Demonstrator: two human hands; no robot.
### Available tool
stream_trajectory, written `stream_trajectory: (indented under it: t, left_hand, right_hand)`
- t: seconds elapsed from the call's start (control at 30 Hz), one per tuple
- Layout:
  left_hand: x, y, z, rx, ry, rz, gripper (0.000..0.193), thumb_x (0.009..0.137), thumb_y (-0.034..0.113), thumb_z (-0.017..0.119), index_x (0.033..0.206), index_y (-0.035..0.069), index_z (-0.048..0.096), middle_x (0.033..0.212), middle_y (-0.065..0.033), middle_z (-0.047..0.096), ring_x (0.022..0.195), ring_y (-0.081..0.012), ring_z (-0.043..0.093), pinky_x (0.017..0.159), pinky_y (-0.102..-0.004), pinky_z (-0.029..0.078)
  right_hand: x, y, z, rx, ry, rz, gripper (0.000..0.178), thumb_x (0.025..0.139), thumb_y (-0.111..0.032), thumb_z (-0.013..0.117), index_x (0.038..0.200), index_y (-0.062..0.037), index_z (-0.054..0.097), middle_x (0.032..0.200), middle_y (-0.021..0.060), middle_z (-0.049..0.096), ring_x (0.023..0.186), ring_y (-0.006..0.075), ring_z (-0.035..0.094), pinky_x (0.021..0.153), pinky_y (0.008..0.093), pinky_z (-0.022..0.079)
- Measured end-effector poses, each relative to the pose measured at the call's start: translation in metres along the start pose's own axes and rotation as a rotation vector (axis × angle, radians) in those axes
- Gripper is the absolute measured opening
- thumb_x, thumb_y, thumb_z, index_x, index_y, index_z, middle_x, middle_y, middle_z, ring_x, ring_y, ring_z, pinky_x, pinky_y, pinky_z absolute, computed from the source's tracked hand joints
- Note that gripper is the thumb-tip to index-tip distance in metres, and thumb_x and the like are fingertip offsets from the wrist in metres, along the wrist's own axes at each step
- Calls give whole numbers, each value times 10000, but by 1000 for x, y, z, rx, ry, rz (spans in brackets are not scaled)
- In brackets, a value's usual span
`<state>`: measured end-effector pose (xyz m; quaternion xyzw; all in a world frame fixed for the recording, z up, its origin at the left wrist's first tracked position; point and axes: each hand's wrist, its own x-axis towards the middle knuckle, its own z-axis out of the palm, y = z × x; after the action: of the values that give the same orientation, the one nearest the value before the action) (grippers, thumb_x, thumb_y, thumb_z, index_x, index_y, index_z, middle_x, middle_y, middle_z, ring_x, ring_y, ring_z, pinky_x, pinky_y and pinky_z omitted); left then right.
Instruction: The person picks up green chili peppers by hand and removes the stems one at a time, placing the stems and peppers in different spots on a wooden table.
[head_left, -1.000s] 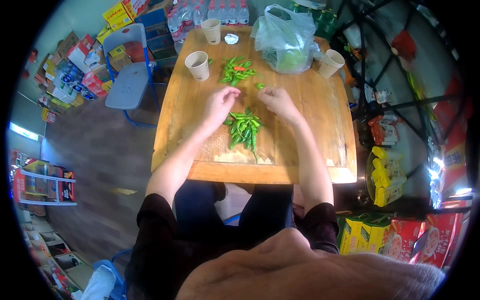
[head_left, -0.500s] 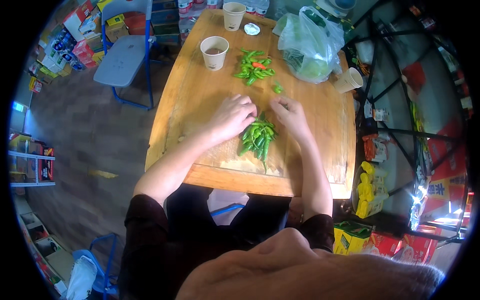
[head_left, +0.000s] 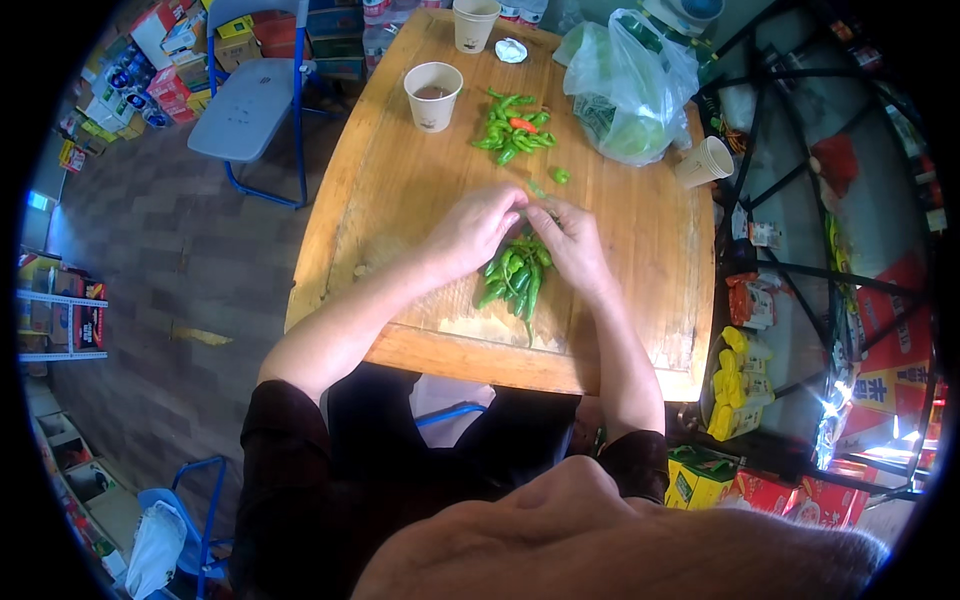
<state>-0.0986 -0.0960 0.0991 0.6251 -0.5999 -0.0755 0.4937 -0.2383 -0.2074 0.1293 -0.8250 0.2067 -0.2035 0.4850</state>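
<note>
My left hand and my right hand meet over the middle of the wooden table, fingertips pinched together. Between them is a green chili pepper, its pale green end poking out past the fingers while the rest is hidden. Just below my hands lies a pile of darker green chili peppers, partly covered by them. Farther off sits a second pile of green chili peppers with one red chili on it. A single short green pepper piece rests between that pile and my right hand.
Two paper cups, one with brown liquid and one behind it, stand at the far left. Crumpled white paper, a clear plastic bag of greens and a tipped paper cup are on the table. A rack stands right.
My left hand has lifted off the near pile and moved slightly away from me. My right hand has come left to meet it, with a green chili pepper now between them.
</note>
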Motion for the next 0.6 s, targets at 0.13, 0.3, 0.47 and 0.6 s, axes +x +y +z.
stream_trajectory:
  t: [0.13,0.3,0.47,0.6]
  left_hand:
    - [-4,1,5,-7,-91,-19,168,913,71,529,1059,-3,494,962,-202,581,892,-379,585,788,-435,469]
    - [-4,6,1,-43,-68,-19,166,933,96,504,1058,-11,481,955,-222,568,892,-394,576,776,-442,461]
    - [-5,7,4,-139,32,-48,143,932,95,498,1040,4,477,877,-205,548,814,-376,561,714,-428,444]
    - [3,10,-3,-85,95,-89,142,909,118,546,994,9,509,838,-175,540,784,-354,563,705,-407,451]
  right_hand:
    - [0,4,2,30,47,51,200,951,-172,559,931,14,630,703,33,603,674,87,546,603,250,455]
    - [0,-1,-2,797,-149,298,223,972,-223,510,839,-50,555,608,-21,433,506,70,359,456,219,254]
    - [1,-1,3,1009,-23,245,241,979,-246,491,828,-62,527,625,-18,426,480,83,332,445,232,244]
    - [8,9,-18,1178,71,248,230,959,-261,445,835,-72,492,652,-5,422,502,93,337,451,236,244]
